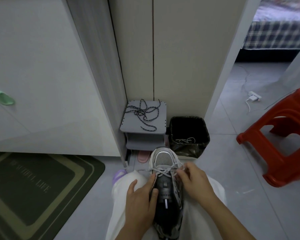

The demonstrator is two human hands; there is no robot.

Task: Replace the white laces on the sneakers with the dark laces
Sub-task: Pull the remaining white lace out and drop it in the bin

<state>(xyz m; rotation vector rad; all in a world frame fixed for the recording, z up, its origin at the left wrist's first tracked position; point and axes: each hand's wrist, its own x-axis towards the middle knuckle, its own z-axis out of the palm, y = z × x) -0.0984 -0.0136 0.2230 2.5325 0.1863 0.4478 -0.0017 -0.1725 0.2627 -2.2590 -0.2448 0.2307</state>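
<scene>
Sneaker: lay along the lap between both hands, toe pointing away.
Left hand: curled round the sneaker's left flank beside the tongue, thumb over the top; steadied it.
Right hand: pinched the white lace at thumb and fingertips, remaining fingers loosely bent.
White lace: threaded through the lowest eyelets only, just ahead of both hands; upper eyelets bare.
Dark laces: heaped in a tangle on the small grey shelf, well ahead of both hands.
Bin: well ahead of the right hand, just beside the shelf; held another white lace.
Risk, snag: lace tip likely to jam in an eyelet if drawn at an angle; a hard tug could twist the sneaker out of the left hand.
Risk, slip: sneaker liable to slide off the lap if the left hand loosened.
Risk, tangle: pulling one end of the dark heap could tighten it or drag both laces off the shelf.
</scene>
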